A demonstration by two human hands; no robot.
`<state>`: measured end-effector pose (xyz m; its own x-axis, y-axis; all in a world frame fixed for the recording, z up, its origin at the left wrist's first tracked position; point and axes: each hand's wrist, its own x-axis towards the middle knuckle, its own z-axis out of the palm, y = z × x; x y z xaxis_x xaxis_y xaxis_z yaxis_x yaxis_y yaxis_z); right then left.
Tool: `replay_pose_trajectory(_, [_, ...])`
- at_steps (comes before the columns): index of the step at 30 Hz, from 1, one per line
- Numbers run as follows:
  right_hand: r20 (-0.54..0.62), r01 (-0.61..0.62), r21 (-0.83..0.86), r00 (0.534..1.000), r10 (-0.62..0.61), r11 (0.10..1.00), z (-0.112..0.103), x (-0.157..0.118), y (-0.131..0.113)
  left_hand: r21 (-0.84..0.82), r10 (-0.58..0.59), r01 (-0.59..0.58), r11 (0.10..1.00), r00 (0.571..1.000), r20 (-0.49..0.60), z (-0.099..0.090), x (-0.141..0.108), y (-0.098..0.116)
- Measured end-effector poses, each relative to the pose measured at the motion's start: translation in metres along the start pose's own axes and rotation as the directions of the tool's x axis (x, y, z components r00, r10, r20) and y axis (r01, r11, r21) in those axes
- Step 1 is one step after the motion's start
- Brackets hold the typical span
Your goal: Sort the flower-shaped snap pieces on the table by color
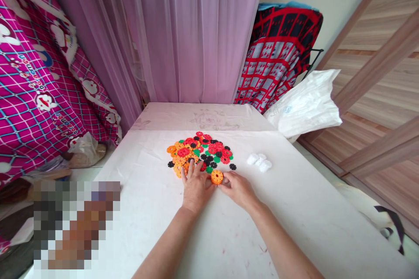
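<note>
A small stack of orange notched plastic discs [216,177] stands just in front of the pile, between my two hands. My left hand [195,186] pinches its left side with thumb and index finger, while the other fingers spread over the pile's near edge. From the right, my right hand [238,188] holds the stack with thumb and fingertips. Behind lies a loose pile of similar discs: orange ones [180,160] on the left, red ones [225,153] mostly to the right and back, black ones [209,158] and green ones [209,169] mixed between. My hands partly cover the stack's lower part.
White notched discs [259,161] lie in a group right of the pile. A pale cloth covers the table [147,209]. A white plastic bag [304,104] hangs at the back right corner. Purple curtains [196,30] are behind, wooden doors [376,96] at right.
</note>
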<state>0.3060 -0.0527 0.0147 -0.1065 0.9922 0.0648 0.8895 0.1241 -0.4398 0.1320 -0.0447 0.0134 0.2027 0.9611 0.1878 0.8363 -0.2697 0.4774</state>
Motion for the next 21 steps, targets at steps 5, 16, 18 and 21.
replay_pose_trajectory(5, [0.001, -0.053, -0.008, 0.999, 0.053, 0.999, -0.008, -0.006, 0.018, -0.002, -0.011, 0.011, 1.000, 1.000, 0.021, 0.012, 0.004, 0.021])
replay_pose_trajectory(16, [-0.080, -0.135, -0.020, 0.988, 0.133, 0.991, -0.022, -0.019, 0.061, -0.014, 0.058, -0.057, 0.998, 0.997, 0.051, 0.040, 0.019, 0.062])
replay_pose_trajectory(18, [-0.083, -0.154, -0.032, 0.985, 0.151, 0.988, -0.025, -0.019, 0.066, -0.012, 0.059, -0.059, 0.998, 0.996, 0.069, 0.044, 0.023, 0.068])
replay_pose_trajectory(21, [-0.091, -0.171, -0.045, 0.982, 0.167, 0.984, -0.030, -0.019, 0.073, -0.005, 0.068, -0.068, 0.998, 0.994, 0.081, 0.050, 0.027, 0.074])
